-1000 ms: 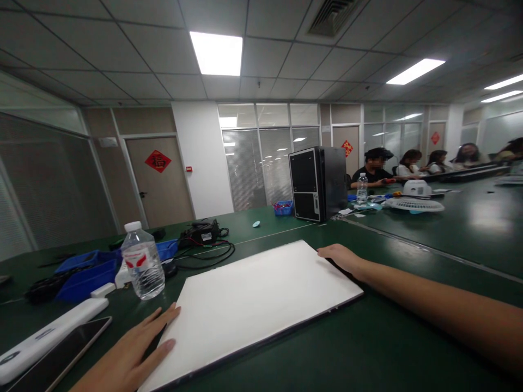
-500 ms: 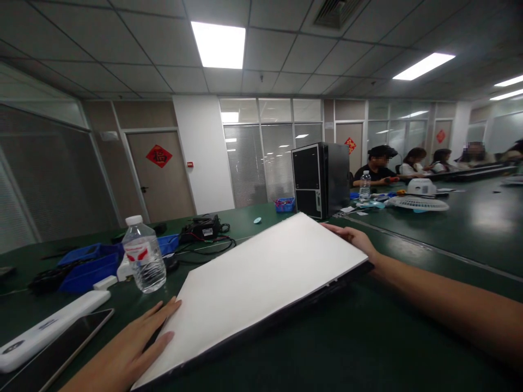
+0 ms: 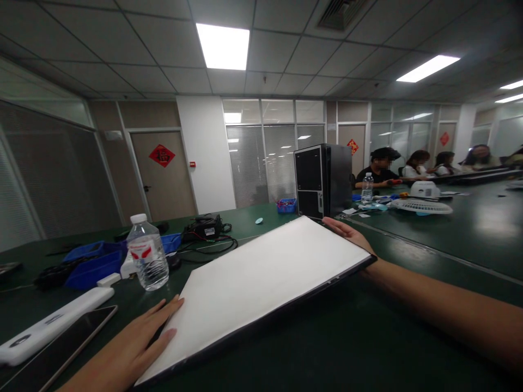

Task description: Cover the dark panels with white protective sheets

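White panel (image 3: pixel 261 272) tilting step: pinching far edge with right grip (image 3: pixel 347 231), pinning near corner with left grip (image 3: pixel 134 348) spread flat. Next: steady pivot on desk (image 3: pixel 327 348).

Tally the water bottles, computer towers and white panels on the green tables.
water bottles: 2
computer tower: 1
white panel: 1
Total: 4

Door sign, far left: red diamond paper (image 3: pixel 162 155) bearing the character 福.
Far right doors: two red diamonds (image 3: pixel 352 146), too small to read.
Bottle label (image 3: pixel 141 252): red-and-white mark, unreadable.
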Motion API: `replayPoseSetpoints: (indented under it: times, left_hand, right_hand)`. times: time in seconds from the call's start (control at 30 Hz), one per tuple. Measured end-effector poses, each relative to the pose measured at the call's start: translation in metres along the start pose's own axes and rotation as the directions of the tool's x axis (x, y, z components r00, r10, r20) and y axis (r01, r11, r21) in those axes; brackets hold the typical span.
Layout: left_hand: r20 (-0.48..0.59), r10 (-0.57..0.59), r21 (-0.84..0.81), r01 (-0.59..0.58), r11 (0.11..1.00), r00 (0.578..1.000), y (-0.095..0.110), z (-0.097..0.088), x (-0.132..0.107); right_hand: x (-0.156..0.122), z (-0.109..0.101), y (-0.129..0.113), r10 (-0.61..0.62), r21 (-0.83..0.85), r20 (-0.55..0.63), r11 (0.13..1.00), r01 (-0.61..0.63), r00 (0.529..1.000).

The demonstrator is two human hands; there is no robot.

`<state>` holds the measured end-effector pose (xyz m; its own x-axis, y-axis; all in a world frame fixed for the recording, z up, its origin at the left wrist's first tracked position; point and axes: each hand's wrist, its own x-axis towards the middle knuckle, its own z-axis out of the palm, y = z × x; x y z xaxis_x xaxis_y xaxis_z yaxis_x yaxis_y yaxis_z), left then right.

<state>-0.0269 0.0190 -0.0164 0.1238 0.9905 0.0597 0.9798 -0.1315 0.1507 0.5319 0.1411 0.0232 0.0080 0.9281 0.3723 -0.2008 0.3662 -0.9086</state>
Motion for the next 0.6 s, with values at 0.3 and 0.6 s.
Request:
replayPoseSetpoints:
  times: [0.3, 0.6]
  left_hand:
    - [-0.092, -0.043, -0.083, 0.035, 0.996, 0.995, -0.011, 0.007, 0.001]
    - [-0.201, 0.091, -0.108, -0.114, 0.988, 0.975, -0.013, -0.003, 0.007]
  right_hand:
    - [0.004, -0.012, 0.006, -0.102, -0.301, 0.015, 0.948, 0.102, 0.995]
    - [0.001, -0.002, -0.001, 0.002, -0.118, -0.054, 0.993, -0.008, 0.999]
